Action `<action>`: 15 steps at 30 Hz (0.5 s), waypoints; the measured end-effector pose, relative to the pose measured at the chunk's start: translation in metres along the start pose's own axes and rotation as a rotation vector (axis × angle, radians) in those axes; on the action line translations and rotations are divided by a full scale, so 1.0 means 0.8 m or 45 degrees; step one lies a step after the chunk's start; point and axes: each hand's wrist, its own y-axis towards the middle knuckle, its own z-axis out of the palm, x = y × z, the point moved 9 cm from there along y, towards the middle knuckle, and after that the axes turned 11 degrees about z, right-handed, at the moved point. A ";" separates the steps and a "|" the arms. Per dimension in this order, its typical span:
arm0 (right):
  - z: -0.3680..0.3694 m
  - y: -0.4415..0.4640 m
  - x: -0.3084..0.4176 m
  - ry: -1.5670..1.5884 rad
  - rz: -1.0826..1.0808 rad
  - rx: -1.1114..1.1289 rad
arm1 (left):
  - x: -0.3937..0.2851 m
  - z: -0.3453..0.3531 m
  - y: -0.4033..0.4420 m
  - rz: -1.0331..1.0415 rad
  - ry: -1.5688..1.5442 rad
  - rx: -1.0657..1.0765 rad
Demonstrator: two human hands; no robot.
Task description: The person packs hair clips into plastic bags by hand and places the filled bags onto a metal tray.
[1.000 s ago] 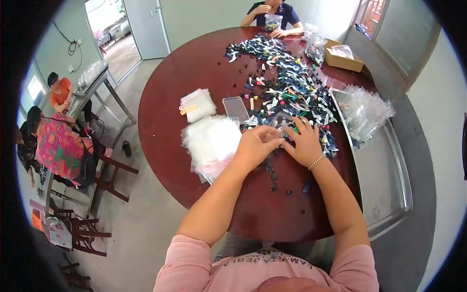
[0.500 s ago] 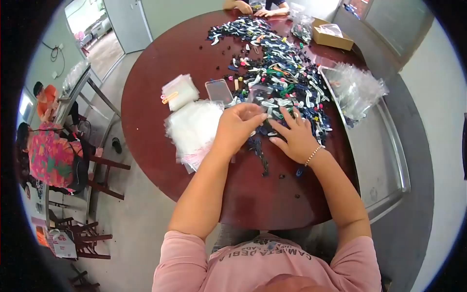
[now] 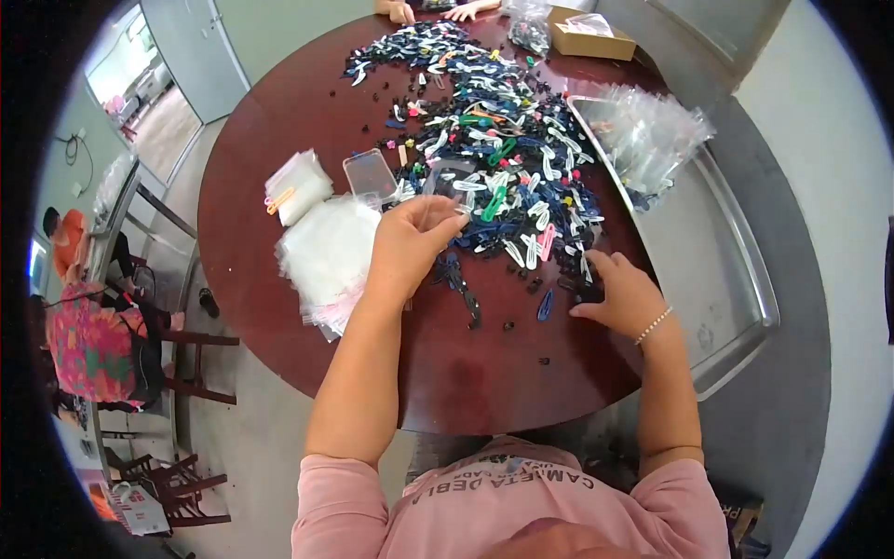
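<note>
My left hand (image 3: 414, 244) is closed, thumb against fingers, at the edge of a clear plastic bag (image 3: 449, 177) lying by the pile. My right hand (image 3: 622, 291) has its thumb and fingers apart at the pile's lower right edge, over small black clips. A long pile of hair clips (image 3: 507, 140) in black, white, blue and green runs up the table. Left of my left hand lies a stack of clear bags (image 3: 326, 256). A clear rectangular case (image 3: 371, 175) lies above it.
A metal tray (image 3: 717, 252) at the right holds filled bags (image 3: 652, 135). A cardboard box (image 3: 592, 41) stands at the back right. A co-worker's hands (image 3: 433, 11) rest at the far edge. Other people sit at a table on the left.
My right hand has moved right and down, away from my left hand, to the pile's edge. My left hand keeps its pinched shape near the bag. The view has shifted.
</note>
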 end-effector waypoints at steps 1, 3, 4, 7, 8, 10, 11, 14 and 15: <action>0.008 0.002 -0.001 0.082 -0.026 -0.020 | -0.001 0.003 -0.001 -0.031 0.014 0.017; 0.025 0.015 0.000 0.230 -0.109 -0.115 | -0.001 0.006 -0.003 -0.013 0.041 0.023; 0.033 0.023 0.005 0.233 -0.104 -0.120 | -0.001 0.007 -0.003 -0.001 0.066 0.025; 0.029 0.042 0.052 0.287 -0.275 -0.191 | 0.000 0.007 -0.003 -0.010 0.133 0.026; 0.017 0.043 0.078 0.428 -0.427 -0.196 | 0.001 0.006 -0.002 -0.004 0.135 0.027; -0.001 0.058 0.097 0.564 -0.588 -0.203 | 0.003 0.005 -0.001 0.029 0.123 0.041; -0.001 0.079 0.090 0.527 -0.494 -0.220 | 0.003 0.004 0.000 0.033 0.123 0.037; -0.020 0.123 0.077 0.484 -0.407 -0.440 | 0.007 0.004 0.001 0.002 0.150 0.047; -0.027 0.135 0.073 0.441 -0.375 -0.492 | 0.005 0.004 0.001 0.031 0.162 0.043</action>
